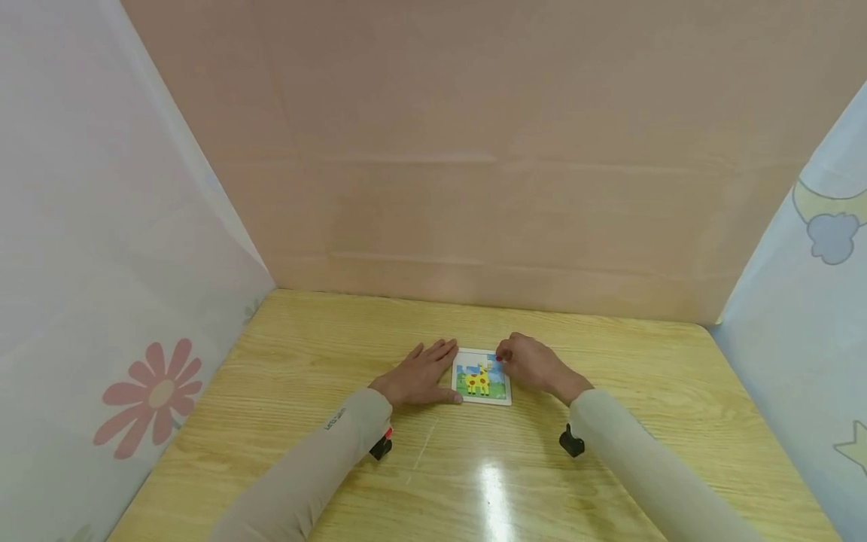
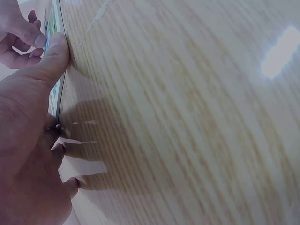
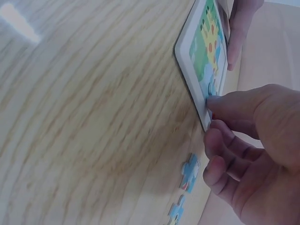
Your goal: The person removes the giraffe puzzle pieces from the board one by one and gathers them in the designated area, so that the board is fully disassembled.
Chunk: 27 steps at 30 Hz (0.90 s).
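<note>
A small jigsaw puzzle board (image 1: 472,360) with a white frame and a partly filled giraffe picture lies flat on the table. My left hand (image 1: 425,376) rests along its left side, fingers and thumb extended and touching the frame. At the upper right corner, my right hand (image 1: 536,364) pinches a small blue-and-red puzzle piece between thumb and forefinger, low over the picture. Most of that piece is hidden by the fingers. In the right wrist view, a loose puzzle piece (image 3: 190,172) lies beside the board under the right hand, with another puzzle piece (image 3: 176,212) close by.
The wooden table (image 1: 325,339) has a bright light reflection near its front. A brown-pink sheet (image 1: 433,188) stands at the back. White printed sheets border the left side, with a red flower (image 1: 160,394), and the right side.
</note>
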Tool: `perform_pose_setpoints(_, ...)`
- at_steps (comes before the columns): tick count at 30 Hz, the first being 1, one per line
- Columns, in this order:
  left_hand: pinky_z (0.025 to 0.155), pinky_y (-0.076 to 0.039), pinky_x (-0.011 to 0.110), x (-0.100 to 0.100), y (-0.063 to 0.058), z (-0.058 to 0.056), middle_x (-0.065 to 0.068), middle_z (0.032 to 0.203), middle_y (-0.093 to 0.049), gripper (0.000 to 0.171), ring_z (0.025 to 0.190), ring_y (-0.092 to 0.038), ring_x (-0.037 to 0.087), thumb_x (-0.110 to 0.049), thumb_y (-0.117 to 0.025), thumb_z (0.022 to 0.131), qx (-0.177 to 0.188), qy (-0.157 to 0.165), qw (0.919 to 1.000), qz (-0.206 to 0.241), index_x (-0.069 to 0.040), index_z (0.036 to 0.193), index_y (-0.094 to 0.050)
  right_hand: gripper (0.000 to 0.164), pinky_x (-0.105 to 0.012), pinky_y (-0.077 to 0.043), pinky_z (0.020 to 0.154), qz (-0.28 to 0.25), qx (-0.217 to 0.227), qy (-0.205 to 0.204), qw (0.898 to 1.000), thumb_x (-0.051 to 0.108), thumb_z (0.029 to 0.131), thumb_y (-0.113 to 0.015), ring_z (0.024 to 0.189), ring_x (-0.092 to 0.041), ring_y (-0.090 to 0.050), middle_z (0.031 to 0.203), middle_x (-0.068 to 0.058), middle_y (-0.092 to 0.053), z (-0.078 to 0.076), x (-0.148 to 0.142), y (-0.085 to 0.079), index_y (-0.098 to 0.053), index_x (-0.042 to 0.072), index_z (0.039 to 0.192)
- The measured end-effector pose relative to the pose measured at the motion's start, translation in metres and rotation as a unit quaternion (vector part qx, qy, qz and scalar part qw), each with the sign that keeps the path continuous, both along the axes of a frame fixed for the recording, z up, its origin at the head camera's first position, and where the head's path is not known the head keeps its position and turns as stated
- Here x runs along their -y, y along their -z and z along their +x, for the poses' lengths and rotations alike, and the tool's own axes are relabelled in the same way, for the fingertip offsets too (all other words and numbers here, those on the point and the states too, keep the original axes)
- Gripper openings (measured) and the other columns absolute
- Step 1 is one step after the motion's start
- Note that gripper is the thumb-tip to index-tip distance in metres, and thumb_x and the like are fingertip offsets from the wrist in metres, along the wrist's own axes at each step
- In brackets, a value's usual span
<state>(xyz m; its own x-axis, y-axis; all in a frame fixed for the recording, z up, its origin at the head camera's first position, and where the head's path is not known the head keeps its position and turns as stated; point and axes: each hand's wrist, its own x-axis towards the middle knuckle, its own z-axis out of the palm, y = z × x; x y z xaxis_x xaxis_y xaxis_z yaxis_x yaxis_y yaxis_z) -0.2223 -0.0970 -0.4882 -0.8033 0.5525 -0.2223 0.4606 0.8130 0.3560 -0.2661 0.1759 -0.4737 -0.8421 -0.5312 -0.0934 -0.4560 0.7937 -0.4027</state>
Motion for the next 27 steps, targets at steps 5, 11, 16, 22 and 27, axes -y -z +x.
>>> perform_pose_setpoints(5,0.139,-0.01,0.055,0.0007,0.0009,-0.0011,0.0,0.183,-0.007,0.101,0.171,-0.007,0.024,-0.069,-0.058,0.101,0.001,-0.002,1.0,0.001,-0.013,0.173,-0.013,0.017,-0.046,-0.061,0.09,0.012,0.005,0.002,1.0,0.012,0.099,-0.073,0.096,-0.022,-0.068,0.105,-0.009,-0.07,-0.0005,0.005,-0.0009,-0.077,0.004,0.114)
perform_pose_setpoints(11,0.139,-0.009,0.054,0.001,0.0022,-0.0019,-0.001,0.183,-0.007,0.102,0.171,-0.007,0.023,-0.07,-0.057,0.101,0.004,-0.001,1.0,0.002,-0.013,0.173,-0.013,0.014,-0.046,-0.061,0.09,0.012,0.009,0.001,1.0,0.011,0.1,-0.073,0.099,-0.024,-0.068,0.107,-0.009,-0.068,0.001,0.0079,-0.0016,-0.074,0.005,0.113)
perform_pose_setpoints(16,0.139,-0.009,0.054,0.0006,0.0013,-0.0016,-0.001,0.183,-0.007,0.102,0.171,-0.007,0.023,-0.069,-0.058,0.101,0.008,-0.004,1.0,0.004,-0.013,0.173,-0.013,0.012,-0.046,-0.06,0.088,0.015,-0.002,0.005,1.0,0.014,0.1,-0.074,0.096,-0.022,-0.065,0.108,-0.009,-0.065,0.0034,0.0082,-0.0037,-0.073,0.007,0.11)
perform_pose_setpoints(22,0.139,-0.01,0.055,0.0009,0.0015,-0.001,0.0,0.183,-0.007,0.102,0.171,-0.007,0.024,-0.068,-0.059,0.101,0.005,0.0,1.0,0.002,-0.013,0.173,-0.013,0.012,-0.046,-0.06,0.09,0.007,-0.006,0.009,1.0,0.014,0.099,-0.075,0.097,-0.022,-0.066,0.111,-0.009,-0.066,0.0043,0.0082,-0.0034,-0.07,0.007,0.108)
perform_pose_setpoints(27,0.139,-0.01,0.055,0.0018,0.0023,-0.0008,0.0,0.183,-0.007,0.102,0.171,-0.007,0.024,-0.068,-0.058,0.101,0.003,0.0,1.0,0.003,-0.013,0.173,-0.013,0.014,-0.046,-0.059,0.09,-0.013,0.01,0.01,1.0,0.013,0.098,-0.076,0.098,-0.022,-0.066,0.111,-0.009,-0.07,0.0032,0.0084,-0.0053,-0.068,0.007,0.108)
